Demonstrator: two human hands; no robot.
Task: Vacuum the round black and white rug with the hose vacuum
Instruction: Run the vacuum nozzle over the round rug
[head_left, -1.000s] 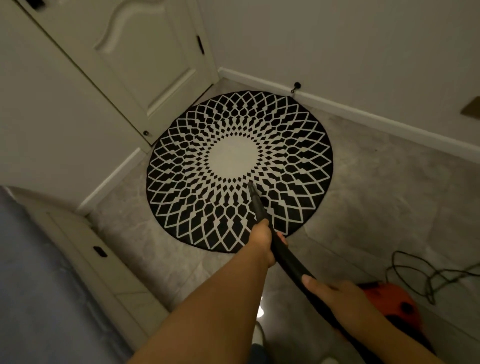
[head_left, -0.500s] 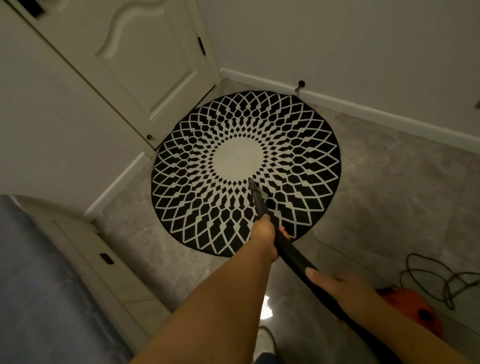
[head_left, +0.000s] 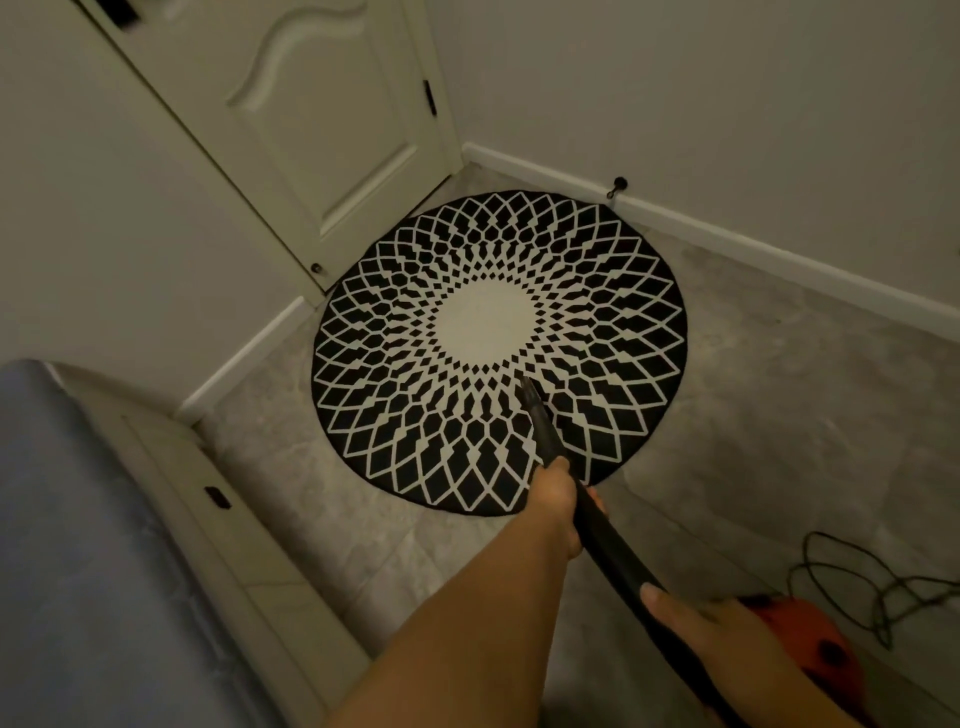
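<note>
Left hand (head_left: 557, 506) and right hand (head_left: 711, 626) wrapped round black hose (head_left: 615, 551); nozzle (head_left: 530, 392) on rug (head_left: 498, 353); orange vacuum (head_left: 810, 649) cut off, lower right

We see a dim, warm-toned room with soft, even light and no hard shadows. The wide lens bends the baseboard (head_left: 727, 236) and door (head_left: 322, 119) toward the frame edges. The forearms at the bottom are soft and slightly blurred; the rug (head_left: 498, 353) pattern at center stays fairly crisp.
</note>
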